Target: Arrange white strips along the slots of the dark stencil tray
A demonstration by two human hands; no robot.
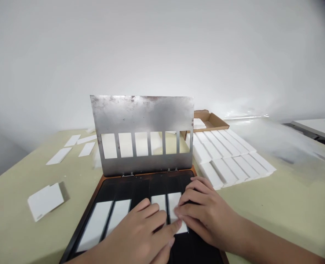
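Note:
A white rectangular card (174,201) lies in the black bed of a wood-rimmed jig (140,187), under the fingers of both hands. My left hand (144,231) reaches over from the lower left, fingers curled, its index fingertip and thumb at the card's lower part. From the right, my right hand (206,209) brings its thumb and fingertips together at the card's right edge, meeting the left index finger. Beside it lies another card (158,200), partly hidden by my left hand. Two longer cards (96,223) rest on the left of the bed. A hinged metal plate (143,113) with several rectangular openings stands upright behind.
Stacks of white cards (234,168) lie on the table (264,209) at the right, before an open cardboard box (216,121). Clear plastic film (278,141) spreads beyond them. On the left are loose cards (59,156) and a small white stack (45,201).

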